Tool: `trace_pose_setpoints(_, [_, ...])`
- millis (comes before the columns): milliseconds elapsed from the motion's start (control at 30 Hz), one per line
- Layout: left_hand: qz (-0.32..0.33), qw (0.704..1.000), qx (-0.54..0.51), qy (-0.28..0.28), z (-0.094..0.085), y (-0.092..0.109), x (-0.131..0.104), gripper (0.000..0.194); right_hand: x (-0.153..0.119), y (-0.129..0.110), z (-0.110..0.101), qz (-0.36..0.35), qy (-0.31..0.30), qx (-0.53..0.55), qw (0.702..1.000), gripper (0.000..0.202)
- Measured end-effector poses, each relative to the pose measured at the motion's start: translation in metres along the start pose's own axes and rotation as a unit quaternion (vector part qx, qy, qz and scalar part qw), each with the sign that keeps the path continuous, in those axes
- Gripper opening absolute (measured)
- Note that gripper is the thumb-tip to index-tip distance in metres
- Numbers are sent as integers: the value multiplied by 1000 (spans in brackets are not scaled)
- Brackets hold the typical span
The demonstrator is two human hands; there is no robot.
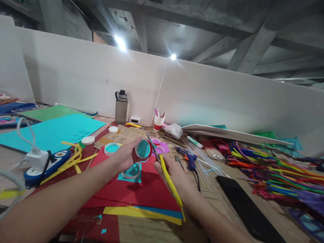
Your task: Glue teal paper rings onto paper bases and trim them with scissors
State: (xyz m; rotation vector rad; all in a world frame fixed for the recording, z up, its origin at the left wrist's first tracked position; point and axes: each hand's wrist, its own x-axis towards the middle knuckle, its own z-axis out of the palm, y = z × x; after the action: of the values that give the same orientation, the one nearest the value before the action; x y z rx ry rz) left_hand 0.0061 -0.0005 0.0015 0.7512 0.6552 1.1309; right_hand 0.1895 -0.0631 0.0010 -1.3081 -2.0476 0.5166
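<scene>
Left hand (127,154) pinching round piece (143,150); right hand (178,171) gripping scissors (165,173) at its three o'clock. Loose pinch could let round piece twist, scissors nicking left hand.

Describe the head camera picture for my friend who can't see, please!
A person's left grip holds a small round piece, blue inside, while the right grip holds a yellow-handled cutting tool close by. Red paper lies below, and colourful craft strips are heaped on the right.

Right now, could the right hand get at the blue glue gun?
Likely yes: the glue gun lies beside the right hand, nothing tall between, though that hand holds a yellow-handled tool.
</scene>
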Motion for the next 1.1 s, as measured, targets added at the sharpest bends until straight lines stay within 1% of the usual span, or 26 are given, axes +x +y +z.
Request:
trace_pose_setpoints(100, [51, 999, 8, -7, 2, 3, -1, 18, 0, 0, 0, -11, -9, 7, 1000, 33])
trace_pose_setpoints(167, [69, 997, 40, -24, 4, 6, -3, 18, -1, -2, -2, -14, -18, 23, 999, 33])
trace_pose_setpoints(300, [64, 993, 90, -47, 6, 9, -5, 22, -1, -7, -5, -12, -21, 45, 999, 34])
trace_pose_setpoints(433, [62, 992, 93, -58, 3, 8, -4, 23, -1, -7, -6, -21, -21, 54, 998, 33])
trace_pose_setpoints(667, [69, 989, 108, -74, -1, 9, -1, 24, -1, -1, -4, -17, -27, 25, 999, 32])
trace_pose_setpoints(833, [61, 991, 99, -70, 0, 10, -1, 24, -1, -3, -5, -17, -24, 22, 999, 29])
trace_pose_setpoints(967, [61, 990, 100, -80, 0, 10, -2, 25, -1, -4, -4, -17, -14, 26, 999, 32])
trace_pose_setpoints(1100, [65, 989, 112, -75, 0, 10, -1, 25, -1, -5, -5, -16, -13, 13, 1000, 34])
